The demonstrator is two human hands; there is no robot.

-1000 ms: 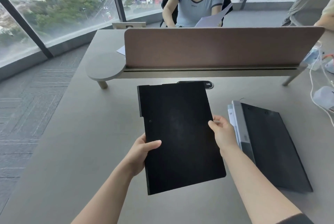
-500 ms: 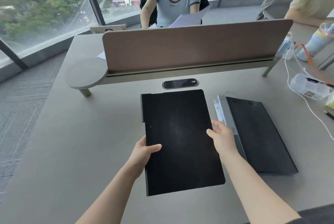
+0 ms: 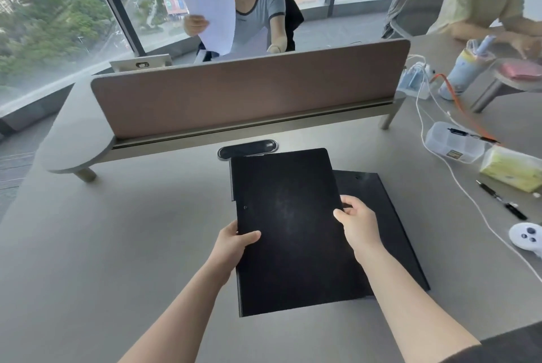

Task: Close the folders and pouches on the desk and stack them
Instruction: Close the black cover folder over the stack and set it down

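A closed black folder (image 3: 290, 230) is held flat above the grey desk (image 3: 117, 245). My left hand (image 3: 231, 245) grips its left edge, thumb on top. My right hand (image 3: 356, 223) grips its right edge. A second black folder (image 3: 390, 224) lies on the desk to the right. The held folder overlaps and hides its left part.
A brown divider panel (image 3: 249, 95) crosses the desk behind the folders, with a cable port (image 3: 247, 149) below it. At right lie a white cable (image 3: 469, 198), plastic box (image 3: 453, 142), tissue pack (image 3: 511, 169), pen (image 3: 501, 200) and white controller (image 3: 526, 235). People sit beyond the divider.
Both hands have carried the folder to the right, so it now overlaps the second folder's left side. The person opposite has raised a sheet of paper.
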